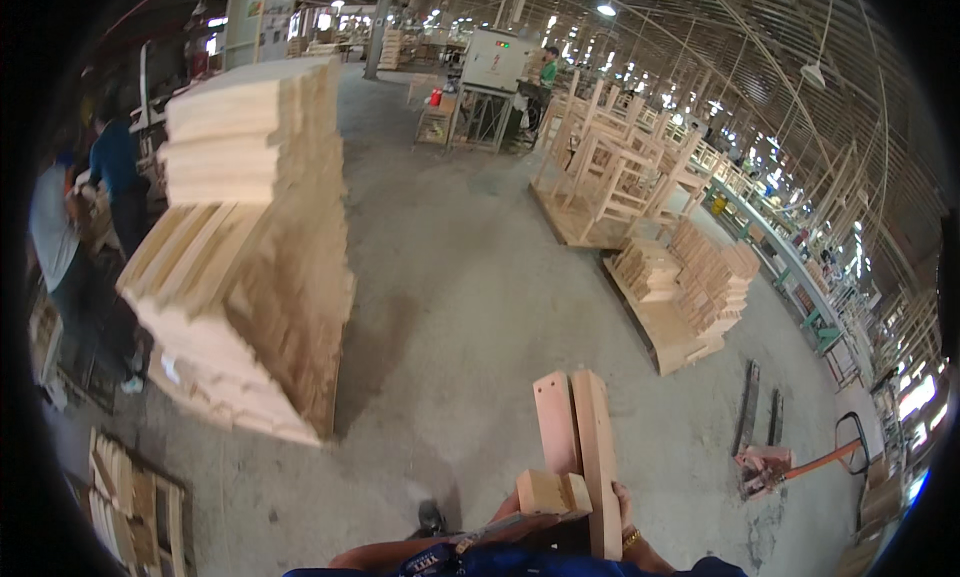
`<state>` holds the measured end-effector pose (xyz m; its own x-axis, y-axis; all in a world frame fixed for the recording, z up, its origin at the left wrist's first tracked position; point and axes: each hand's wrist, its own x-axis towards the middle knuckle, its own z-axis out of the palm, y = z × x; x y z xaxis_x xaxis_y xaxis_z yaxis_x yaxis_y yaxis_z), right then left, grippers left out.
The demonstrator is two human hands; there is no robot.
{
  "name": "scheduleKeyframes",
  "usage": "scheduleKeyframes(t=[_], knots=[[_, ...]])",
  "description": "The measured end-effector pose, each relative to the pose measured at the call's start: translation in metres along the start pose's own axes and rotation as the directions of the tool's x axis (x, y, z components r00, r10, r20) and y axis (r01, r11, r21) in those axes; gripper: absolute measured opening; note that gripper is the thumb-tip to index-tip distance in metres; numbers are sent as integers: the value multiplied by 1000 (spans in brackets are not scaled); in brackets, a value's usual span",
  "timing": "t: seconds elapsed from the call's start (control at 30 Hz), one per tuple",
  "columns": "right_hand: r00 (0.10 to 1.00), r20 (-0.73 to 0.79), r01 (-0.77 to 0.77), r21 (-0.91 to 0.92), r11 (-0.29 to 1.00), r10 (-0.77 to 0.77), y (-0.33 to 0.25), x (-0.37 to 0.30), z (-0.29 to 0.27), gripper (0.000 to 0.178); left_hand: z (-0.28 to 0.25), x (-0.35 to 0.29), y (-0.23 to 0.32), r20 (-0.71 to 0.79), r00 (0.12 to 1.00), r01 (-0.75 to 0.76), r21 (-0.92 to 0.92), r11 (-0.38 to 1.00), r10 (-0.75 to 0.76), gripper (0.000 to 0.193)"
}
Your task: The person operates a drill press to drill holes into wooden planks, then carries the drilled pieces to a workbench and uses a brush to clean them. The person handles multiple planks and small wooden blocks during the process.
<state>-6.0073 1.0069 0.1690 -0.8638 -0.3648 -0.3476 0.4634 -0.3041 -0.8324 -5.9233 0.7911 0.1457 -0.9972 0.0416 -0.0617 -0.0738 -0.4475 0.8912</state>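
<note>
I carry a bundle of pale wooden pieces close against my body at the lower edge. Two long boards point forward: a flat pinkish board point(557, 424) with small holes at its end, and a thicker wooden board point(598, 447) beside it. Across them, on the left, lies a short wooden block point(541, 493). My right hand point(626, 509) is closed on the thicker board's right side, a gold band at its wrist. My left hand point(508, 507) is at the short block, its fingers mostly hidden behind the wood; it appears to grip the bundle.
A tall stack of cut wood point(255, 227) stands on the left, with two people beyond it. To the right are a pallet of wooden pieces point(690, 287), wooden chair frames point(620, 172) and a pallet jack point(765, 467). An electrical cabinet point(495, 59) stands ahead.
</note>
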Motion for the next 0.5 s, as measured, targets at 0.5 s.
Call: scheduleKeyframes(t=[0.5], knots=[[995,-10,-102,83,991,103,-89,465,187,54,-340,343,178,-228,973,31,267,963,31,55]])
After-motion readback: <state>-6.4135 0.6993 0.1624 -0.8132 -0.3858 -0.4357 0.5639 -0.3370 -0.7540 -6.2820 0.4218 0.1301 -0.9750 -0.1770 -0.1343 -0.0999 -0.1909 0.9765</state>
